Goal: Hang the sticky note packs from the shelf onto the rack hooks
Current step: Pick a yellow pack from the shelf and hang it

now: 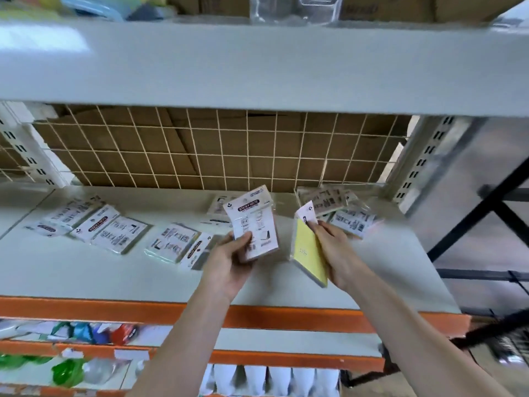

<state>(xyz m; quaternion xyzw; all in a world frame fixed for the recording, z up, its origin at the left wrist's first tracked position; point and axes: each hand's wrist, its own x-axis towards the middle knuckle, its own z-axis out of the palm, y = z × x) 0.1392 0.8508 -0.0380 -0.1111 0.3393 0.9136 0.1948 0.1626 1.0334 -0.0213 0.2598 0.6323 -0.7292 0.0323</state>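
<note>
Two packs: white pack (253, 224) in left hand (229, 259), yellow pack (307, 250) (tilted) in right hand (340, 253).

Two hands in view, left hand (229, 257) and right hand (337, 253), one pack each: a white-fronted pack (253, 224) and a yellow pack (307, 250). On the shelf (86, 270) I count roughly five packs on the left (117, 233), maybe one behind (219, 203), and two or three at the right (343, 213) — too blurry to be sure.
</note>
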